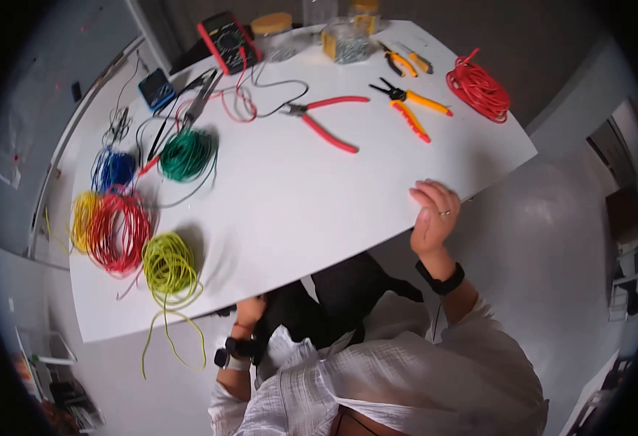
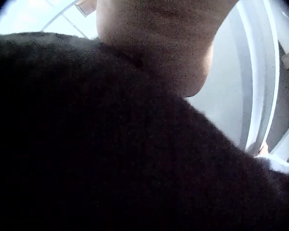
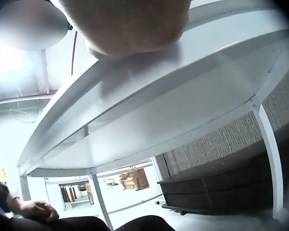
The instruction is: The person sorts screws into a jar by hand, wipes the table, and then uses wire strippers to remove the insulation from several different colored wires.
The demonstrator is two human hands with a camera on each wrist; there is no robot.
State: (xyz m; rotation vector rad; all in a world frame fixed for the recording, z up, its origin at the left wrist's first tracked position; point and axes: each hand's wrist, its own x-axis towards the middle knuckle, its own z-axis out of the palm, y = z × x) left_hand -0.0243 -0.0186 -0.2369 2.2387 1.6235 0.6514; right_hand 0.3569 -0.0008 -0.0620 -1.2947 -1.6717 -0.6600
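My right hand (image 1: 435,214) rests at the front edge of the white table (image 1: 290,211), its fingers relaxed and a ring on one of them. Nothing shows in its grasp. Beyond it lie orange-and-yellow wire strippers (image 1: 406,100) and red-handled diagonal cutters (image 1: 315,120). My left hand (image 1: 251,311) is down at the near edge, partly hidden by the tabletop. From the right wrist view, that left hand (image 3: 37,210) lies on the dark-clothed lap with fingers loosely curled. Dark cloth (image 2: 86,134) fills most of the left wrist view.
Wire coils sit at the left: lime (image 1: 168,265), red (image 1: 119,232), yellow (image 1: 83,218), blue (image 1: 113,171) and green (image 1: 186,156). A multimeter (image 1: 228,43), jars (image 1: 348,43) and small pliers (image 1: 397,60) stand or lie at the back. Another red coil (image 1: 478,91) is far right.
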